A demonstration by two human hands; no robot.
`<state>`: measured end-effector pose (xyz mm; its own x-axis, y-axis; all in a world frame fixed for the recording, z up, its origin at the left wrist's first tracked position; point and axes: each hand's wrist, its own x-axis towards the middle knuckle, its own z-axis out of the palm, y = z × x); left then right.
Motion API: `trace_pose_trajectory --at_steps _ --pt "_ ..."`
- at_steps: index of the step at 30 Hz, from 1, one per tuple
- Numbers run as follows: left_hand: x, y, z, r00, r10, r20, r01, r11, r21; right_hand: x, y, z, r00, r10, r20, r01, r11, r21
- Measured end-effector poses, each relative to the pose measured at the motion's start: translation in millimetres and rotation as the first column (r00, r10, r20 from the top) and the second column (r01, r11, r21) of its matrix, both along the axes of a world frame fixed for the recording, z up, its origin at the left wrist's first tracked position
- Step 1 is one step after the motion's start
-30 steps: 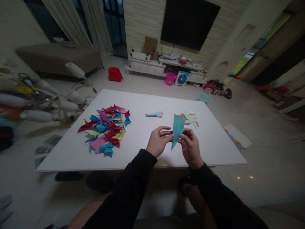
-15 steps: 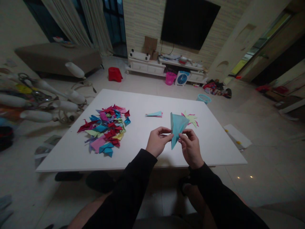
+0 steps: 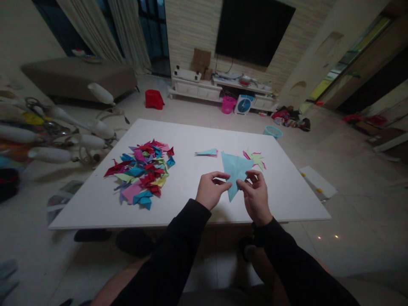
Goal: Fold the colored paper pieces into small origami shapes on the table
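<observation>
Between my two hands is a light blue sheet of origami paper (image 3: 236,166), folded to a shape that tapers to a point toward me. My left hand (image 3: 211,188) pinches its left edge between thumb and fingers. On the right side, my right hand (image 3: 256,196) grips the paper with its thumb on the near face. Just beyond lies a small stack of narrow folded papers (image 3: 207,152), blue on top with pink below. Behind the right hand, several green and pink folded pieces (image 3: 255,159) lie on the table. A heap of colourful folded paper pieces (image 3: 143,170) spreads at the left.
The white table (image 3: 185,212) spans the middle of the view. White lamp shades on curved arms (image 3: 86,140) stand at its left. Beyond it are a red stool (image 3: 154,99), a pink bucket (image 3: 228,104), a box fan (image 3: 244,104) and a blue basket (image 3: 273,131).
The light blue paper has opened out flatter and looks wider, its upper left corner now further left. Both hands stay nearly in place, still holding it.
</observation>
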<state>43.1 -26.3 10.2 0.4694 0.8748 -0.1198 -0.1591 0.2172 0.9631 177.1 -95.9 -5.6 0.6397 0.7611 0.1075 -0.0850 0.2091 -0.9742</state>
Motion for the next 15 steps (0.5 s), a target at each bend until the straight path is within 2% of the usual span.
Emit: trace_pose_trajectory --at_steps 10,15 --pt "-0.2 1.4 2.2 0.999 0.044 0.02 -0.045 0.999 0.02 -2.0 0.0 4.1 1.0 -0.018 -0.012 0.018 1.0 -0.002" --pt "1.3 1.7 -0.6 0.999 0.026 0.033 -0.025 0.999 -0.042 -0.2 -0.4 0.8 1.0 -0.001 0.031 0.001 1.0 -0.006"
